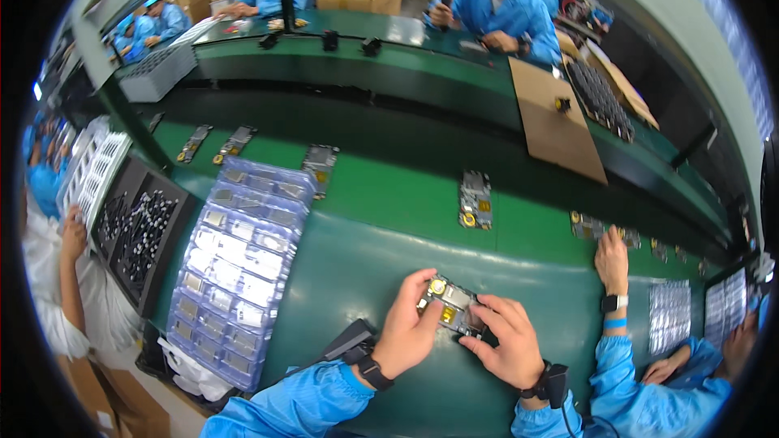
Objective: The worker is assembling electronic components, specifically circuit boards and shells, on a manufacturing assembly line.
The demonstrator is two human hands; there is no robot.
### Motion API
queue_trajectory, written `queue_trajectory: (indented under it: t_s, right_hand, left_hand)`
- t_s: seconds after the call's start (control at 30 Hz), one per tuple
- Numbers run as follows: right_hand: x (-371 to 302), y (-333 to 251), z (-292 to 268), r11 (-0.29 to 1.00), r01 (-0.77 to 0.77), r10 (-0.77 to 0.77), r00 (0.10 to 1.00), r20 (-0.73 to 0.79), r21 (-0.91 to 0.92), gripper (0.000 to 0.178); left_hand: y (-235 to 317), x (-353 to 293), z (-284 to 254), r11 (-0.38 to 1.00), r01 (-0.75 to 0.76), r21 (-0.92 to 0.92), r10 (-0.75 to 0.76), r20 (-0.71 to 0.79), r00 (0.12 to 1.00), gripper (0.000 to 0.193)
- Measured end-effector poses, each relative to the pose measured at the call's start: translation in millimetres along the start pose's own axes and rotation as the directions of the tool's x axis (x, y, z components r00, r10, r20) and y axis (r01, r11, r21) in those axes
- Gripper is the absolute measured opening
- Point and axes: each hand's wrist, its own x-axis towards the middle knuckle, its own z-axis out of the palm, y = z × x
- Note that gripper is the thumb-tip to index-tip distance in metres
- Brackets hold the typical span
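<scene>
Between my two hands, low over the green bench, is a circuit board (457, 298) with a round yellow-ringed part at its left end and a yellow patch near the middle. My left hand (408, 318) grips its left end, thumb across the face. At the right end, the fingers and thumb of my right hand (510, 339) close around its edge, hiding that side. Straight ahead, a similar board (476, 199) lies on the green belt. To the left stands a stack of clear plastic trays (235, 268) with metal plates in the pockets.
More boards (320, 169) lie along the belt (389, 186). A dark bin (138, 227) of small black-and-white parts stands far left. At right, a co-worker's hand (613, 259) touches a board. A cardboard sheet (556, 118) leans beyond the belt; other people sit across.
</scene>
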Motion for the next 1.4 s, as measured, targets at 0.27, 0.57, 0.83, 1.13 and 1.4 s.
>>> queue_trajectory:
  t_s: [0.27,0.57,0.83,1.13,1.4]
  right_hand:
    - [65.5,10.0,13.6,0.99,0.132,-0.134,0.99,0.039,0.041,0.056]
    - [231.1,41.1,51.8,0.994,0.107,-0.107,0.994,0.024,-0.008,0.06]
    - [286.0,-127.3,82.7,0.904,0.409,-0.418,0.907,0.055,0.126,0.034]
    - [285.0,-236.8,161.1,0.673,0.694,-0.737,0.598,0.315,0.258,0.032]
    - [306.1,-230.1,184.0,0.698,0.69,-0.709,0.626,0.325,0.191,0.026]
  left_hand:
    - [-1.1,22.5,-6.3,0.944,-0.313,0.107,0.327,-0.169,0.93,0.051]
    - [-7.0,54.9,-24.0,0.956,-0.277,-0.1,0.213,-0.417,0.884,0.086]
    - [-11.1,51.9,2.4,0.975,-0.221,0.027,0.207,-0.466,0.86,0.073]
    - [-64.3,57.1,16.1,0.932,-0.342,-0.116,0.265,-0.425,0.865,0.066]
    - [-60.0,51.6,10.9,0.937,-0.3,-0.181,0.21,-0.396,0.894,0.064]
